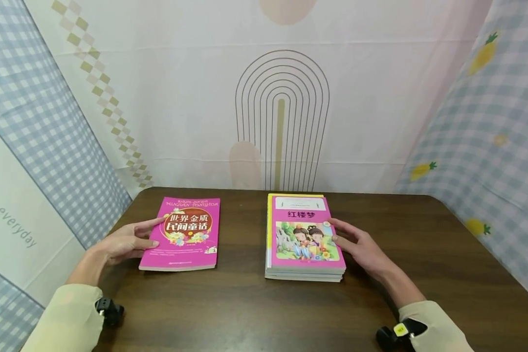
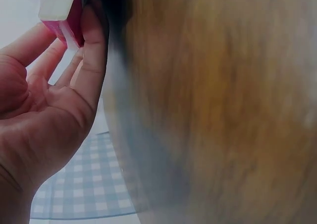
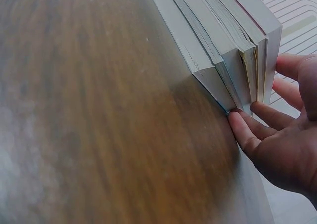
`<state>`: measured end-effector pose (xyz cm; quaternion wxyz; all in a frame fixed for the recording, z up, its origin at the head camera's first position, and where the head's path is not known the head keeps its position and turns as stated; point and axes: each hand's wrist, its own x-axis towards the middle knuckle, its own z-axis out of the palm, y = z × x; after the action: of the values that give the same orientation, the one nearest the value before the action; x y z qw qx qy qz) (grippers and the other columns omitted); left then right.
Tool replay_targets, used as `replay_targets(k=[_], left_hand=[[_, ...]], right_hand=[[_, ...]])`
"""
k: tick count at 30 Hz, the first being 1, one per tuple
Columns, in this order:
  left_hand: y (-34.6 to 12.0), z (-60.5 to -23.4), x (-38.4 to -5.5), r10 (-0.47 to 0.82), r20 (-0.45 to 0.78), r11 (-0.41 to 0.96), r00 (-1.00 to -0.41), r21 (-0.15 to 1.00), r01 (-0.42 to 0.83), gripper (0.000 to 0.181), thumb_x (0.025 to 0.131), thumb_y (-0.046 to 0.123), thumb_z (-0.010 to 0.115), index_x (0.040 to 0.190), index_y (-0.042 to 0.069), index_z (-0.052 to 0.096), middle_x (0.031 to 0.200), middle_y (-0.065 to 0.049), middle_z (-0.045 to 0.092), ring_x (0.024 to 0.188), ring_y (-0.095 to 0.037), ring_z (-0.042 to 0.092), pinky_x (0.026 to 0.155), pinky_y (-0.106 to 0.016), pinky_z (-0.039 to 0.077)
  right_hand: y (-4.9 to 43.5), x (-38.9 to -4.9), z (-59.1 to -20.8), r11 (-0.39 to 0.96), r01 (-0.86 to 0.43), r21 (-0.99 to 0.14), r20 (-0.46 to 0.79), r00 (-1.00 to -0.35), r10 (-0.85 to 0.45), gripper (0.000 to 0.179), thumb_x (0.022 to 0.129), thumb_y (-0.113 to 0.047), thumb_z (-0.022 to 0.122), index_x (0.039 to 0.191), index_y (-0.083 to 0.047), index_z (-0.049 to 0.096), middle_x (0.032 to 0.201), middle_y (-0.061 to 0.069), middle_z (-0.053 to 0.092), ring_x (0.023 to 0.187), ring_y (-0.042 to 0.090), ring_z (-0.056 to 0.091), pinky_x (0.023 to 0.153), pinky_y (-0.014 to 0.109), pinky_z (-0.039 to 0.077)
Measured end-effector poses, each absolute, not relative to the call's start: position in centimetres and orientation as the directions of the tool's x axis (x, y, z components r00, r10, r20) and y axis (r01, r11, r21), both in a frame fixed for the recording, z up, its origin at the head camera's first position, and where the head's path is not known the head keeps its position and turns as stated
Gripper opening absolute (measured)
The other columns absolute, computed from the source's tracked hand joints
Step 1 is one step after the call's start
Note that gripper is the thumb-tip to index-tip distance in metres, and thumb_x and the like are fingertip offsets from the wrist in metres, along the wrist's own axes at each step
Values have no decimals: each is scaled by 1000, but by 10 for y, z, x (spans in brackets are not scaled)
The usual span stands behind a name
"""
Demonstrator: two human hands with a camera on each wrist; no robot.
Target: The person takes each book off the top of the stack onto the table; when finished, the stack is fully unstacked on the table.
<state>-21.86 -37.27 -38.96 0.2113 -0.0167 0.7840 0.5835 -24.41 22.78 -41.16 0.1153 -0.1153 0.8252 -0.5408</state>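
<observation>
Hands (image 1: pixel 122 243) (image 1: pixel 365 248) hold book “世界金质民间童话” (image 1: pixel 189 223) and touch stacked “红楼梦” (image 1: pixel 305 234).

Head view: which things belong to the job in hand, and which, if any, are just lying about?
In the job:
single pink book, held by the left hand
book stack, touched by the right hand

Just surroundings:
wooden table
patterned backdrop
checked cloths

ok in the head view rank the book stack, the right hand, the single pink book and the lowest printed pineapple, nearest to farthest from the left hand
1. single pink book: held by the left hand
2. book stack: right of the single pink book
3. right hand: at the stack's right edge
4. lowest printed pineapple: far right
</observation>
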Motion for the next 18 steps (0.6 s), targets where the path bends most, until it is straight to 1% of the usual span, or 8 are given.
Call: replay_targets(k=[7, 11, 13, 15, 18], left_hand=[[-382, -389, -221, 167, -364, 355, -916, 889, -288, 80, 104, 10, 65, 168, 15, 17, 165, -39, 24, 111, -18, 68, 96, -39, 63], [-389, -387, -222, 162, -364, 367, -917, 885, -286, 80, 104, 10, 65, 168, 14, 16, 166, -39, 22, 113, -18, 66, 97, -39, 63], [-393, -387, -223, 165, -360, 376, -918, 883, -279, 81, 104, 9, 64, 168, 14, 15, 165, -39, 22, 113, -18, 66, 96, -39, 63], [-396, -386, -223, 168, -359, 388, -918, 880, -274, 81, 104, 9, 64, 168, 13, 14, 165, -39, 23, 113, -18, 66, 96, -38, 63], [-402, -384, -225, 176, -352, 412, -919, 875, -256, 81, 105, 9, 63, 168, 10, 13, 164, -40, 24, 114, -18, 65, 96, -37, 63]], right_hand=[[228, -244, -412, 383, -66, -921, -65, -945, -319, 67, 107, -43, 62, 166, -21, 38, 171, 19, 32, 148, 40, 40, 114, 46, 47], [229, -245, -413, 391, -66, -918, -68, -946, -318, 67, 107, -44, 62, 166, -23, 37, 171, 19, 31, 149, 41, 39, 116, 51, 46], [229, -245, -413, 398, -69, -915, -67, -946, -317, 68, 106, -44, 62, 166, -23, 37, 171, 18, 31, 149, 41, 39, 115, 51, 46], [229, -245, -413, 395, -73, -916, -61, -946, -318, 68, 107, -43, 62, 166, -22, 37, 171, 18, 31, 148, 40, 41, 113, 45, 48], [228, -245, -412, 389, -80, -918, -53, -946, -320, 67, 107, -42, 62, 166, -21, 37, 171, 18, 32, 146, 39, 43, 106, 31, 50]])
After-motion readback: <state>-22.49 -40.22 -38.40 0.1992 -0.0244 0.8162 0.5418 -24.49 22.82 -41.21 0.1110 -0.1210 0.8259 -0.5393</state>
